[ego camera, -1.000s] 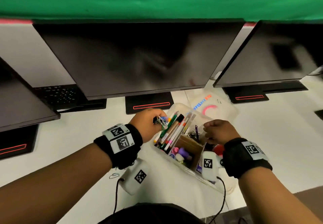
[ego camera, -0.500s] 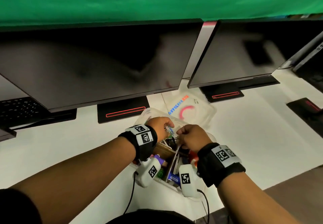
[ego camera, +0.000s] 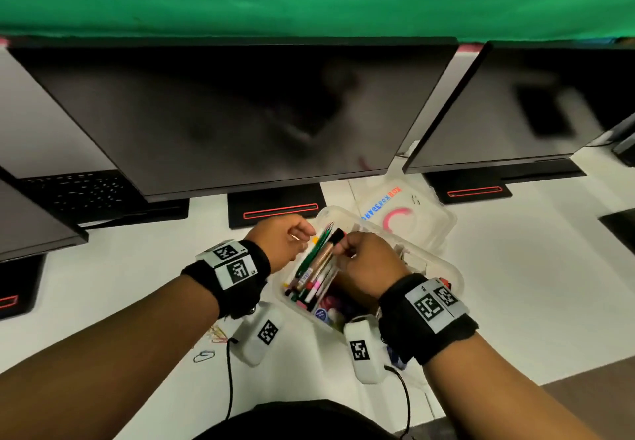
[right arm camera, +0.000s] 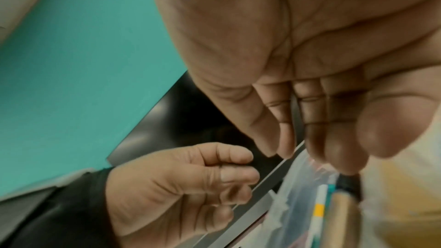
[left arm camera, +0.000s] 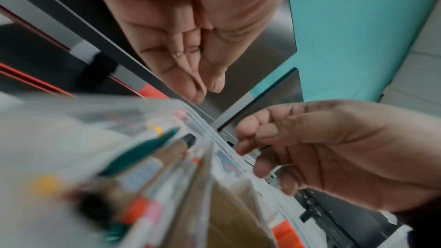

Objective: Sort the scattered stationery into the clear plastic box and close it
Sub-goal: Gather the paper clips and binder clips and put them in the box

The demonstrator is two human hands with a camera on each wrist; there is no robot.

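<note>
Head view: clear plastic box (ego camera: 443, 269) open on white desk (ego camera: 515, 285), just in front of a row of dark monitors (ego camera: 240, 113), crammed along its left side with pens and markers (ego camera: 314, 276) lying lengthwise, tips toward the screens. Lid (ego camera: 405, 219) flat on the desk just beyond the box, printed side up, touching or nearly touching the far edge. Left hand (ego camera: 280, 242) hanging over the box's far left corner, fingers loosely curled, thumb close to fingertips; something thin and pale possibly between them, too small to say, so hold or no hold cannot tell. Right hand (ego camera: 369, 264) over the middle of the box, fingers curled down onto the far end of a tan marker with a black cap (ego camera: 328, 250); from the right wrist view, fingertips (right arm camera: 334, 154) bunched right above that black cap (right arm camera: 348, 186), contact likely but blurred, so a true pinch cannot be confirmed. Left wrist view: green pen (left arm camera: 140, 153) and the tan marker side by side inside the box, a brown cardboard divider (left arm camera: 229, 220) to their right, all smeared by motion. Near left on the desk, beside the left forearm: a few loose paper clips (ego camera: 206, 355), one bluish, others orange and yellow, well outside the box. Black bands with square printed tags on both wrists, white camera pods slung below each.
</note>
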